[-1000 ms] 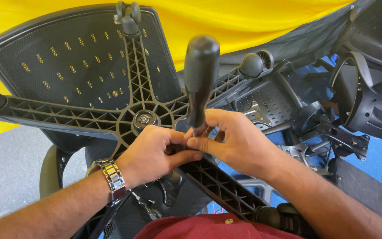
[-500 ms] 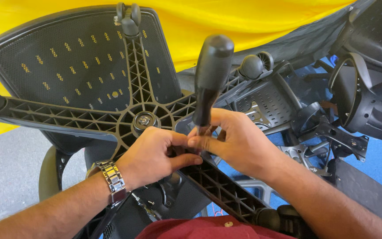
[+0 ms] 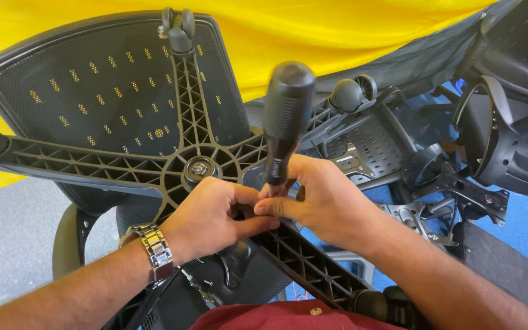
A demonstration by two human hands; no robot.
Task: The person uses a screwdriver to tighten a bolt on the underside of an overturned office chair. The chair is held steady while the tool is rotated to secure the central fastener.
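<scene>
We're looking straight down at an upturned office chair, its black star-shaped base [image 3: 172,165] spread across the view, ribbed spokes running out to the left, up, and down toward us. Both hands meet just right of the hub [image 3: 195,168]. The left hand [image 3: 212,214], a metal watch [image 3: 154,247] on its wrist, curls in with fingertips pinched at the foot of a black-handled screwdriver [image 3: 283,125]. The right hand [image 3: 322,198] closes on that same lower end — thumb laid along the front, fingers wrapped behind. The tool stands nearly upright, tilted a little to the right, its fat handle blurred above the knuckles; the tip is hidden between the fingers, so we can't tell what it sits in.

Behind the base lies the mesh seat back [image 3: 93,91] — a yellow cloth [image 3: 337,30] beyond it. More black chair parts [image 3: 496,134] crowd the right side, and a castor [image 3: 178,27] caps the top spoke.
</scene>
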